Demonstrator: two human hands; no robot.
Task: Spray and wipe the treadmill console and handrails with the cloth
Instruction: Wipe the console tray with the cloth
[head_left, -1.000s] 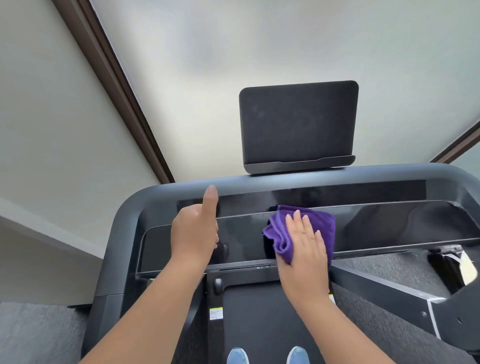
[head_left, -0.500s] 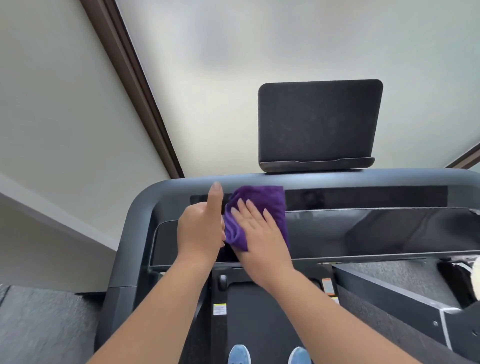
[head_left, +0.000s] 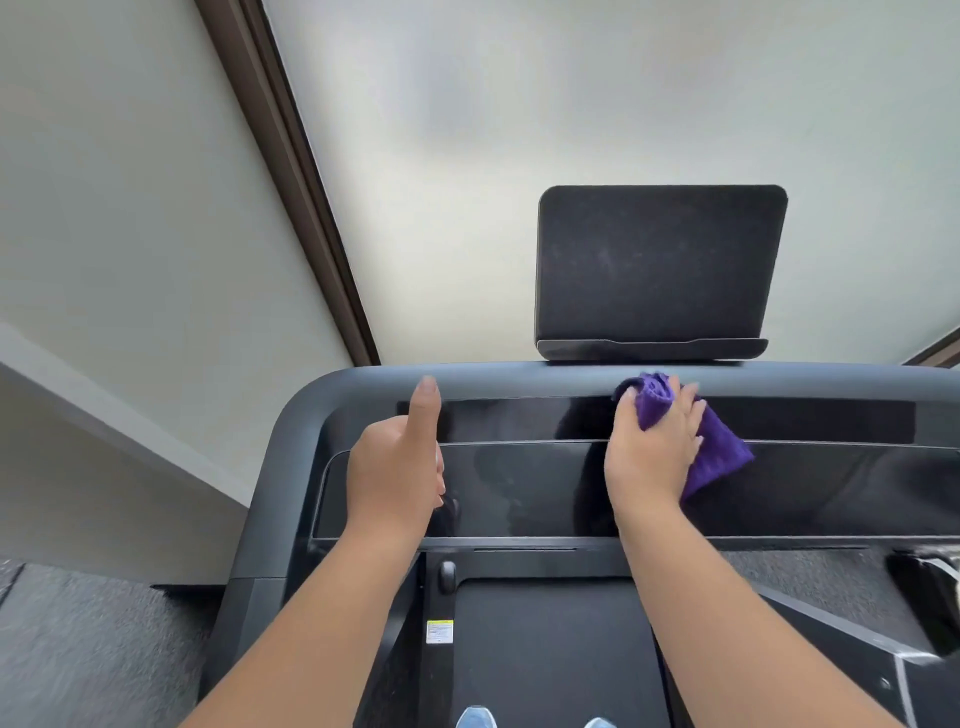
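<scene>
The treadmill console (head_left: 519, 488) is a wide glossy black panel with a narrower black strip above it, set in a dark grey frame (head_left: 332, 395). My right hand (head_left: 649, 457) holds a bunched purple cloth (head_left: 717, 457) against the console near its middle; part of the cloth sticks up between thumb and fingers at the upper strip. My left hand (head_left: 395, 467) rests at the console's left part with the thumb pointing straight up. Its fingers curl out of sight, so what they hold is hidden.
A black tablet holder (head_left: 660, 270) stands on the frame just above the cloth. The treadmill belt (head_left: 550, 654) and my shoe tips (head_left: 475, 717) lie below. A wall and a dark window frame (head_left: 291, 182) are on the left, grey carpet (head_left: 93, 649) at bottom left.
My right hand swept the cloth left until it met the left hand, then back right and up onto the upper strip. The left hand stayed put with its thumb up.
</scene>
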